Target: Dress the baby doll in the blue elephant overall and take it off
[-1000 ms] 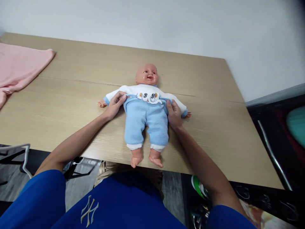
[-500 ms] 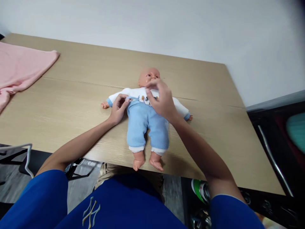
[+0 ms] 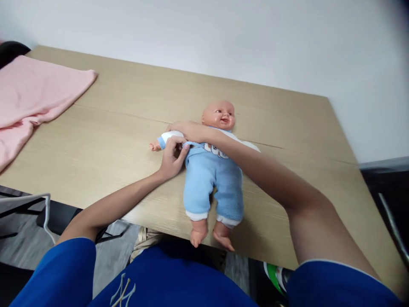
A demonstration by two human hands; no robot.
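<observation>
A baby doll [image 3: 220, 115] lies on its back on the table, feet toward me near the front edge. It wears a white top with blue cuffs and an animal picture on the chest, and fuzzy blue trousers [image 3: 200, 181] with white cuffs. At the doll's side, on my left, my left hand [image 3: 174, 157] pinches the blue edge of its clothes at the waist. My right hand [image 3: 188, 130] reaches across the chest to the sleeve on the same side; its fingers are mostly hidden. My right forearm covers part of the top and the doll's other arm.
A pink cloth [image 3: 47, 94] lies spread at the table's left end. The wooden table [image 3: 128, 98] meets a white wall behind. A white cable [image 3: 47, 213] hangs off the front left edge, and a green and white object [image 3: 273, 275] is below the front edge.
My right hand has moved left from above the doll's chest to the sleeve beside my left hand. My left hand keeps its pinch. The view has shifted, uncovering the doll's face.
</observation>
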